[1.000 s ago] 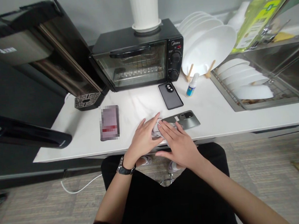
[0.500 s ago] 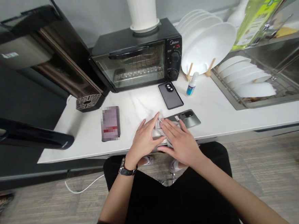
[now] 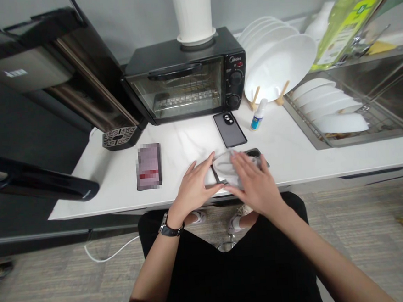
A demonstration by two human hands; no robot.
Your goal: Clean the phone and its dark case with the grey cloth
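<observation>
A smartphone (image 3: 254,153) lies back up near the counter's front edge, mostly covered by a light grey cloth (image 3: 225,161). My left hand (image 3: 194,188) braces the phone's left end, thumb and forefinger at its two corners. Flat on the cloth rests my right hand (image 3: 257,186), fingers stretched across it and thumb towards the front edge, pressing it to the phone's back. Behind the phone is a dark translucent phone case (image 3: 231,130). A small spray bottle (image 3: 256,117) stands to the right of the case.
Left on the counter (image 3: 183,143) lies a blurred-out dark purple rectangular item (image 3: 149,166). A toaster oven (image 3: 186,80) stands at the back, beside racked white plates (image 3: 278,67). The sink (image 3: 319,136) is at right, a black dispenser (image 3: 89,85) at left.
My right hand has slid the cloth rightwards along the phone, baring the phone's left edge and covering more of its camera end. My left hand has stayed almost in place.
</observation>
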